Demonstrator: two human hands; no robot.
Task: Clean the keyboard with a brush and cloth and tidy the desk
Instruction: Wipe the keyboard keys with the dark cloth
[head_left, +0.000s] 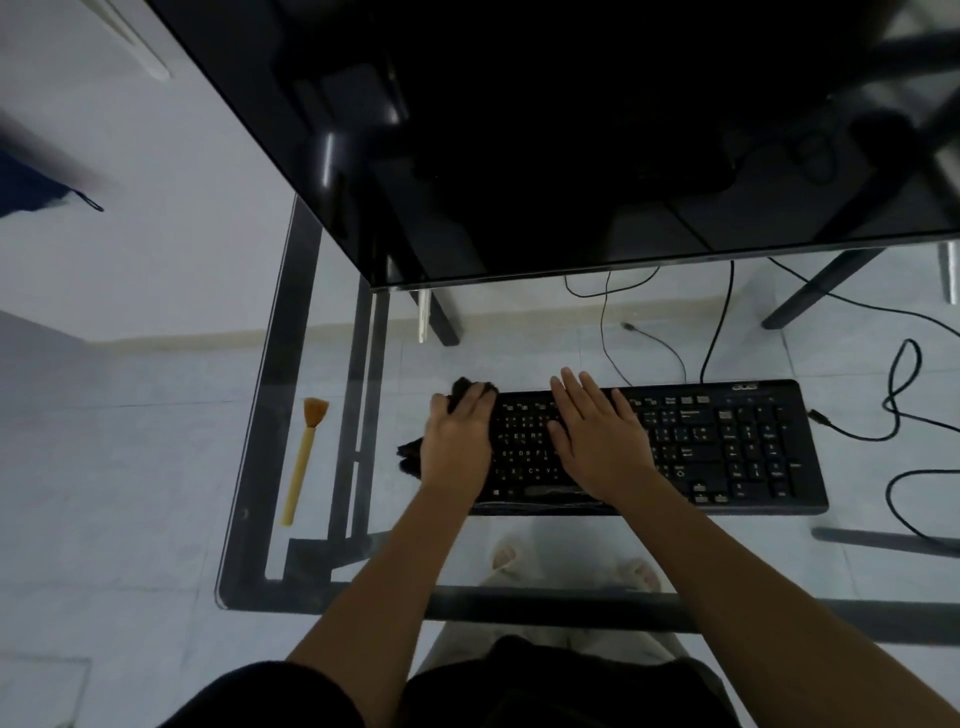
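Note:
A black keyboard (727, 447) lies on the glass desk (249, 467), its cable running off behind. My left hand (457, 447) presses a dark cloth (410, 452) onto the keyboard's left end; cloth shows past the fingertips and left of the palm. My right hand (597, 436) rests flat on the keys in the middle, fingers spread, holding nothing. A brush (304, 457) with a pale wooden handle and orange bristles lies on the glass to the left, apart from both hands.
A large black monitor (571, 156) overhangs the far side of the desk. Black cables (904, 415) loop on the floor to the right, seen through the glass. The desk's dark frame (291, 364) runs along the left. My legs and feet show beneath.

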